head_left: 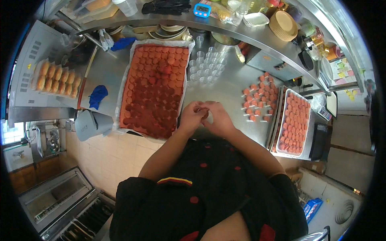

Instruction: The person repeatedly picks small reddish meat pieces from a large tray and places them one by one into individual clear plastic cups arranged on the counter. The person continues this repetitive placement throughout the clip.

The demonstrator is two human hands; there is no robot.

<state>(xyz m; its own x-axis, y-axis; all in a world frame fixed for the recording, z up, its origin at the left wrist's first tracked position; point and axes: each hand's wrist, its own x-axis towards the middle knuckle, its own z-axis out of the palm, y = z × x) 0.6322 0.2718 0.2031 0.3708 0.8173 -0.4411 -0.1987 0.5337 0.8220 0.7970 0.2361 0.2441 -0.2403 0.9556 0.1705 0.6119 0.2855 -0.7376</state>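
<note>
My hands meet over the near edge of the steel counter, just right of a large paper-lined tray of red sponge cake. Rows of small rounds are cut into the cake, and its near part looks darker. Between the closed fingers of my left hand a small dark red cake round shows. My right hand is curled beside it, fingers closed around a pale, partly hidden thing that I cannot make out. Clear plastic cups stand in rows beyond my hands.
To the right, red rounds with white pieces lie on the counter beside a tray of red rounds. A blue cloth and a grey bin are at left. An overhead shelf carries a blue timer and paper liners.
</note>
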